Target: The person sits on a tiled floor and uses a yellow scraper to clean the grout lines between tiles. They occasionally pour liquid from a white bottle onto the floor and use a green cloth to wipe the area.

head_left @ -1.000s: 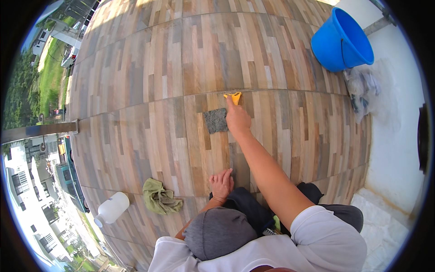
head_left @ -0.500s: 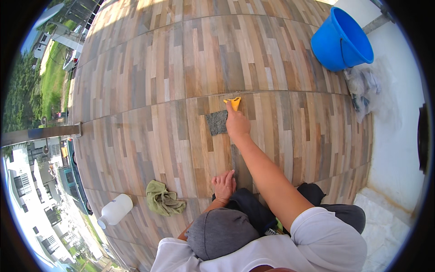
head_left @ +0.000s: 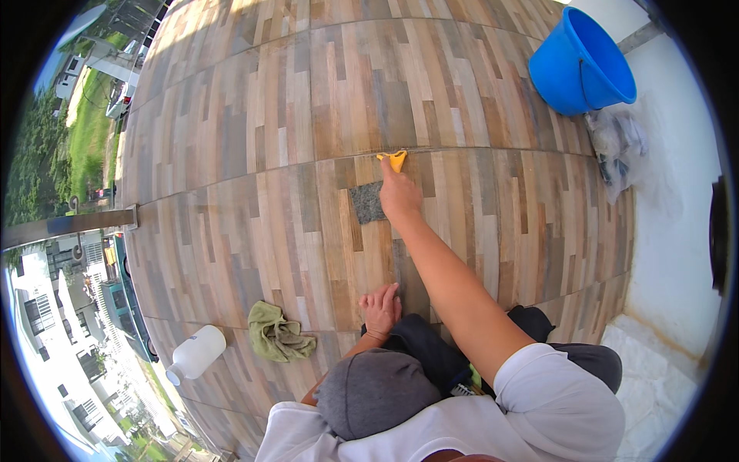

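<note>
Right hand point(head_left: 400, 199) closed on the yellow tool point(head_left: 396, 160), index finger laid forward along its left side; rest of the grip is hidden under the hand. Tool sits on the tiled floor point(head_left: 269, 154), mid-scene, at the far seam point(head_left: 454, 148). Wide end points far; visible part tapers near, into the hand. Long axis can't be fully read, handle covered; wide edge runs left-right, roughly along the seam. Grey pad point(head_left: 369, 203) flat just left of the right hand; can't tell if they touch. Left hand point(head_left: 379, 309) on the floor, near side, empty, fingers loose. Near left: green cloth point(head_left: 280, 333), then white bottle point(head_left: 198, 353). Far right: blue bucket point(head_left: 550, 73), clear plastic bag point(head_left: 618, 146) just near of it.
</note>
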`<state>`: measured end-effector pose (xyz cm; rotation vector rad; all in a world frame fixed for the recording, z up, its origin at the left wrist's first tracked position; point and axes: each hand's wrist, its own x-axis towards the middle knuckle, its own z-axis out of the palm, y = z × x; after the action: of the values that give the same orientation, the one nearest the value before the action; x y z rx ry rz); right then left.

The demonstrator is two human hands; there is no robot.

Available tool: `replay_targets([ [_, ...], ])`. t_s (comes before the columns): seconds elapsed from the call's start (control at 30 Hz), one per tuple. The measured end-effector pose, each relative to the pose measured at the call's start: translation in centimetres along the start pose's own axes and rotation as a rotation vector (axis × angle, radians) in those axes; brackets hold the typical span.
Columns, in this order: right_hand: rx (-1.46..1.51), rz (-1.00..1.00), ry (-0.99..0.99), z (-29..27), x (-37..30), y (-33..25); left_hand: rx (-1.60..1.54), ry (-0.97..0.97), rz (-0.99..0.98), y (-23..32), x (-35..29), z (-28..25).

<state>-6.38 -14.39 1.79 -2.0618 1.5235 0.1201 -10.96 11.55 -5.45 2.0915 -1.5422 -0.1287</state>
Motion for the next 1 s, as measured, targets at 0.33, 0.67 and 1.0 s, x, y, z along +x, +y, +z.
replay_targets([
  [0.33, 0.002, 0.009, -0.041, 0.3, -0.7, -0.4, -0.021, -0.007, -0.011, 0.0, 0.1, -0.1],
  [0.67, 0.032, -0.012, -0.03, 0.9, -1.2, -0.8, -0.005, -0.01, -0.009, -0.5, 0.0, -0.1],
  [1.0, 0.017, -0.003, -0.072, 1.2, -1.8, -0.7, -0.008, 0.001, -0.014, -0.4, -0.3, -0.3],
])
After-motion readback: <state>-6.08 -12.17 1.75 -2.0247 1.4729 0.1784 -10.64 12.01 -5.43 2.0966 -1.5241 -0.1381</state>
